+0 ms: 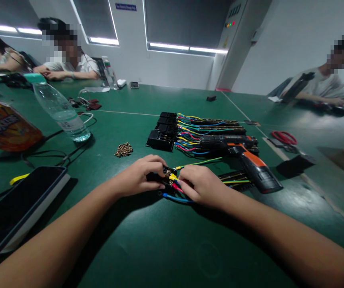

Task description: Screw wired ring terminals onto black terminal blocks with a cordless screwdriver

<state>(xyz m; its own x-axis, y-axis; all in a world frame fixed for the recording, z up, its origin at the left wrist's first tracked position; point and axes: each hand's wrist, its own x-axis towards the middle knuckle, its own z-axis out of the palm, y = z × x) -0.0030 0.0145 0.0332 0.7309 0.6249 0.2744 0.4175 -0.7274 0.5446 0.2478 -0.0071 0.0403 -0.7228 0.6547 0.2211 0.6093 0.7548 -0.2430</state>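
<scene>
Left hand grips black connector block; yellow-lugged wire, pinched in right hand, could skew if twisted.

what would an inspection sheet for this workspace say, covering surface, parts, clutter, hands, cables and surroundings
Surface: green table, glossy; no spills seen
Job's things: black block between the hands; wired black blocks behind; screw pile; power drill on the right
Clutter: water bottle, orange drink, phone
Hands: left hand grips the block; right hand at coloured wires, exact grip hidden
Cables: black cable among the bottles
Surroundings: three people seated nearby
</scene>
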